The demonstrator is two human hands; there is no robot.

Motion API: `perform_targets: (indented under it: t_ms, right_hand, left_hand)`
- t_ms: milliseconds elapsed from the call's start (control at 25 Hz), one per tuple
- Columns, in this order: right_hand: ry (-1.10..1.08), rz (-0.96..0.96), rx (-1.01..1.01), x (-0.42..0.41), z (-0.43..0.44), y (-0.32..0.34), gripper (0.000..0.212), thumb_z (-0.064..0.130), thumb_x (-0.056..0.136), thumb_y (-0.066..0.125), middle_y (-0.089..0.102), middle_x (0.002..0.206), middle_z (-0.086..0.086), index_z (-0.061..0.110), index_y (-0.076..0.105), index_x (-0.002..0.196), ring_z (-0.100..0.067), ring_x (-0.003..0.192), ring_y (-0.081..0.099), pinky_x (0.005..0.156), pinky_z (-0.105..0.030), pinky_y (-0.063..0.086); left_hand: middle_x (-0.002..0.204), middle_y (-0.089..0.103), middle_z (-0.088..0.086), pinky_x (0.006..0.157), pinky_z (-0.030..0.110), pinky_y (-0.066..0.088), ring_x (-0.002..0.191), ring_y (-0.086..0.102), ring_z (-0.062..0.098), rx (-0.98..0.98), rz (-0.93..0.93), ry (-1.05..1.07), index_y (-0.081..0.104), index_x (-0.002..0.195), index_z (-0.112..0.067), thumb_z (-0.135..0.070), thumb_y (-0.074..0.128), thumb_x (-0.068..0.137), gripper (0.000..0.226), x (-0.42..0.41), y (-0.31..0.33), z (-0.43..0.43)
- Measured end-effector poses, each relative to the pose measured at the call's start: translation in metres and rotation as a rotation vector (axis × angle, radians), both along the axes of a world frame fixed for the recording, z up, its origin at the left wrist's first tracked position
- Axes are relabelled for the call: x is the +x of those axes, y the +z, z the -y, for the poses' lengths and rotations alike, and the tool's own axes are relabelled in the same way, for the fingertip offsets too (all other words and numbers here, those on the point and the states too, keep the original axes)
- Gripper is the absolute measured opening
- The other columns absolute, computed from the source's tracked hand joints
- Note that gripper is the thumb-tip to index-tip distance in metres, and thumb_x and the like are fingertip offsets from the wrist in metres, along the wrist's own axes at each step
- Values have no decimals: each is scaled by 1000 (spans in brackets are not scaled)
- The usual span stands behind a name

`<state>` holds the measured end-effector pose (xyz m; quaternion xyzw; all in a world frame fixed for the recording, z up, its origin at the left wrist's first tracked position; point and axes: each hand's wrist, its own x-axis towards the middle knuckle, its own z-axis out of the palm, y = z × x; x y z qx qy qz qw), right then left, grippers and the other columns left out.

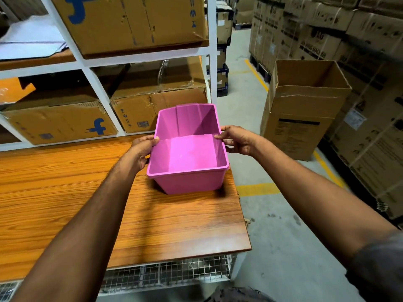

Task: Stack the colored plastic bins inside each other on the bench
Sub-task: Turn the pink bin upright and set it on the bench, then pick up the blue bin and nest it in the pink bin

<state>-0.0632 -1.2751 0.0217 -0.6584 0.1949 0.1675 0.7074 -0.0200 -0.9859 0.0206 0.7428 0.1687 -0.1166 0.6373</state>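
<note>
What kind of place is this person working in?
Most likely a warehouse or stockroom. White shelving holds taped cardboard cartons, pallet-stacked appliance boxes line an aisle marked with yellow floor lines, and the pink bin sits on a wooden bench.

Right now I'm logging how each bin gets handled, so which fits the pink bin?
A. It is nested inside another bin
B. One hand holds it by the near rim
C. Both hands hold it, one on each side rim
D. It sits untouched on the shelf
C: the left hand and the right hand each grip a side rim of the pink bin over the bench.
</note>
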Motion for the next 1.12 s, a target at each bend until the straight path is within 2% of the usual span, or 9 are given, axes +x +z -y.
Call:
perform_targets:
  t_ms: [40,80,160,280,480,760,920,1000,1120]
  right_hand:
    - [-37,-2,20,-2,4,3,15,10,91,67,63,70,12,24,67,95,0,58,56,67,-23,45]
    - [-90,0,48,-3,9,5,9,15,91,68,59,68,12,23,64,91,-2,62,54,68,-23,45]
    - [-191,17,101,-9,22,10,10,15,91,67,54,71,9,22,61,93,-4,63,51,65,-22,46]
    - [-274,67,160,-29,37,14,25,8,89,62,58,85,6,21,64,109,-5,66,57,60,-22,48]
    - [-236,144,145,-82,34,9,33,5,88,60,63,96,3,21,70,114,-8,78,60,59,-22,49]
    - [-65,234,45,-136,5,16,31,4,89,62,70,78,13,24,72,112,-11,87,61,65,-23,47]
    - [-59,316,-61,-183,-25,32,34,4,88,66,67,95,3,22,72,116,-12,92,63,74,-28,46]
    - [-40,354,-101,-212,-48,35,35,4,86,68,64,99,3,24,72,114,-10,91,64,75,-30,45]
    - [-13,388,-133,-262,-93,31,36,5,85,71,63,102,5,24,70,115,-3,84,64,72,-27,44]
  left_hand:
    - [68,70,-14,69,26,45,75,59,9,-6,20,30,67,97,-23,-24,64,99,4,-4,4,0]
    - [79,71,-14,68,26,44,85,61,10,-6,53,50,67,99,-24,-29,66,98,5,-8,8,0]
    - [103,69,-11,71,25,43,102,61,11,14,126,71,69,113,-25,-35,69,95,21,-15,18,-3]
    - [112,68,-11,77,27,46,103,60,7,20,225,99,67,125,-27,-37,72,91,35,-36,34,-10]
    - [115,69,-13,76,26,46,103,62,4,-15,349,167,67,127,-28,-35,71,91,37,-91,39,-14]
    - [106,69,-11,77,28,47,100,65,4,-25,410,249,69,119,-30,-30,69,93,26,-161,25,-12]
    - [106,67,-6,80,27,49,99,63,5,-6,503,171,70,117,-31,-26,70,93,25,-203,25,-29]
    - [104,66,-8,79,24,48,95,62,2,60,564,124,68,122,-24,-22,71,93,29,-235,22,-41]
    - [112,64,-10,78,30,47,104,60,11,326,692,27,62,126,-33,-25,72,92,37,-295,12,-74]
